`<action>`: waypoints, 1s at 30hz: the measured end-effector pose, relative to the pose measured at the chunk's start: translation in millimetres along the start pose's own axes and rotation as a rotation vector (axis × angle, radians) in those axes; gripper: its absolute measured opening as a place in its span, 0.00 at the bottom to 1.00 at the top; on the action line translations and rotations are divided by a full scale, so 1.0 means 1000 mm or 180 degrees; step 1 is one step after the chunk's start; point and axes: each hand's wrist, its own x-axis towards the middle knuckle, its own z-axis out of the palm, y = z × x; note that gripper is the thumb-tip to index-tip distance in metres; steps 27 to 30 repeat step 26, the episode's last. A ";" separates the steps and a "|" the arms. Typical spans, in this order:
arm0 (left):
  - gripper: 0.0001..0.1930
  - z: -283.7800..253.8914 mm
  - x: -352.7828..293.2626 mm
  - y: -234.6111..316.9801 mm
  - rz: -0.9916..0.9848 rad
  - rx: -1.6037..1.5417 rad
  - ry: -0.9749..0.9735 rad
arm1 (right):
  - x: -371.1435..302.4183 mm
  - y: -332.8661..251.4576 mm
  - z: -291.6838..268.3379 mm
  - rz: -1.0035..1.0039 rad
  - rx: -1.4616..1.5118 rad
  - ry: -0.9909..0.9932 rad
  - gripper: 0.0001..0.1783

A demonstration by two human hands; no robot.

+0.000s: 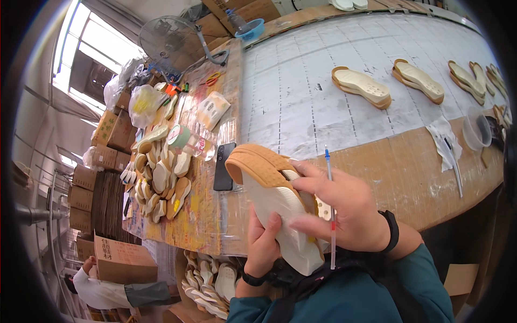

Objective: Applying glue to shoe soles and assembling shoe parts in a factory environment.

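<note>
In front of my body I hold a cream shoe sole (274,202) with a tan upper band, tilted on end. My left hand (263,242) grips its lower left side, thumb lying on the cream face; the other fingers are hidden behind. From the right, my right hand (350,207) closes on the sole's edge, with thumb and fingers at the ribbed side wall. A thin pen refill (332,231) with a blue end and a red section stands upright against the right hand's fingers.
Paired soles (362,87) lie on the white belt (285,102) beyond. Left are a pile of soles (161,175), a phone (223,167), a plastic jar (186,141), scissors (212,79) and a fan (167,40). A cloth (444,142) lies right. A co-worker (102,290) carries a carton (126,261).
</note>
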 end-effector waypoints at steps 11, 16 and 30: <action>0.31 -0.002 0.025 0.020 -0.0118 0.0231 0.0119 | -0.010 0.053 -0.020 0.0829 0.1044 0.0041 0.19; 0.26 0.001 0.054 0.008 -0.0869 -0.0421 0.0051 | -0.058 0.098 -0.017 0.2754 0.2112 -0.0461 0.29; 0.26 -0.036 0.031 -0.026 -0.1107 -0.0450 0.0354 | -0.080 0.095 0.044 0.2116 0.1799 -0.0709 0.44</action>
